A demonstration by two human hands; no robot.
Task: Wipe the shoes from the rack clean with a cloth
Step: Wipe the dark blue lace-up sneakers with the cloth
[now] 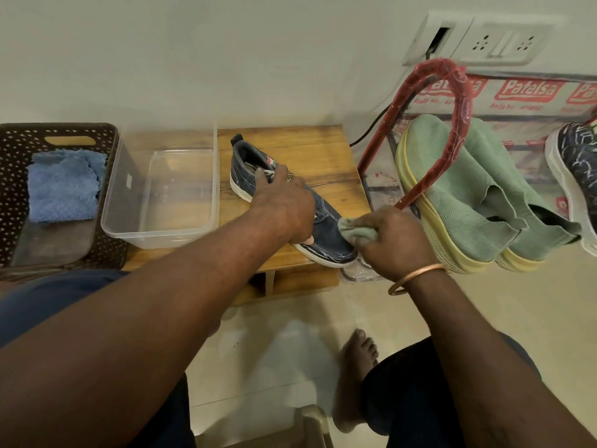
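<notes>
A dark blue denim shoe (326,234) with a white sole lies on a low wooden table (323,156), toe pointing toward me. My left hand (284,205) presses down over its middle and laces, holding it in place. My right hand (395,240) is closed around a bunched pale green cloth (353,232), which touches the shoe's toe on its right side. A copper bangle sits on my right wrist.
A red-framed shoe rack (452,124) at the right holds a pair of green knit shoes (462,192) and a dark patterned shoe (578,166). On the table's left stand a clear plastic tub (122,202) and a brown perforated basket (106,134) holding a blue cloth (63,185). My bare foot (355,360) rests on the tiled floor.
</notes>
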